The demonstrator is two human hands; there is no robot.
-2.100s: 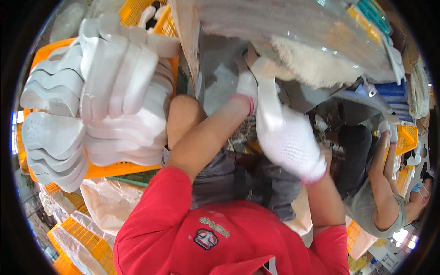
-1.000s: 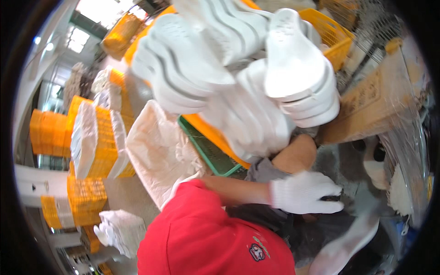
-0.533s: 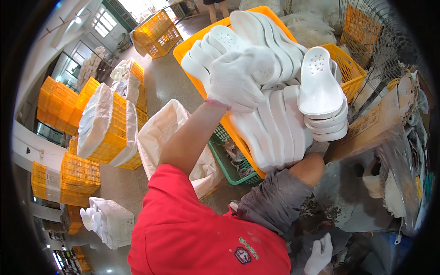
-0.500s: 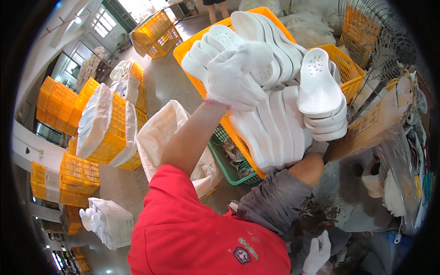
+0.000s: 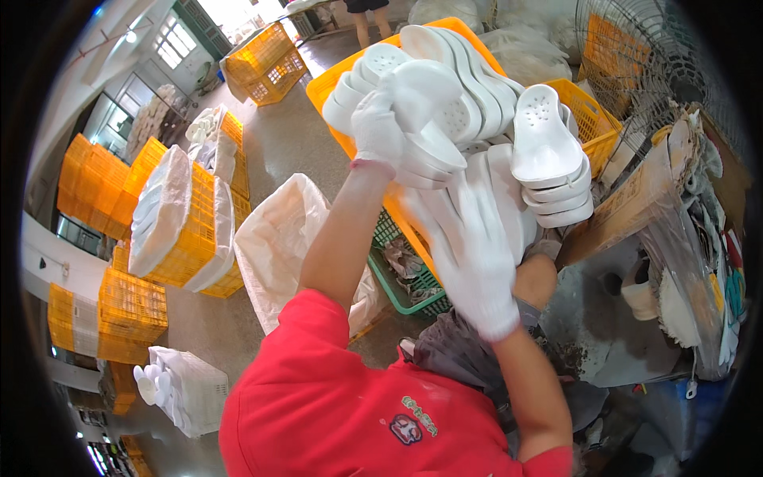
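Note:
A yellow crate [image 5: 330,87] up front is piled with white foam clog shoes [image 5: 477,95], stacked on edge, and one perforated clog [image 5: 544,131] lies on top at the right. My left hand [image 5: 380,131], in a white glove, is raised and closed around a white clog [image 5: 425,87] at the pile's left side. My right hand [image 5: 475,258], also gloved, reaches up with fingers spread flat against the lower white clogs [image 5: 509,199], holding nothing. A red sleeve covers my left shoulder.
A green basket [image 5: 393,278] sits under the crate, with a white sack [image 5: 274,238] beside it. Yellow crates [image 5: 179,230] holding white stacks stand on the floor at left. A wire fan guard [image 5: 636,63], cardboard [image 5: 636,199] and a cluttered bench are at right.
My right hand has come up from low beside my body to the lower clogs. My left hand stays on the pile, closed on a white clog.

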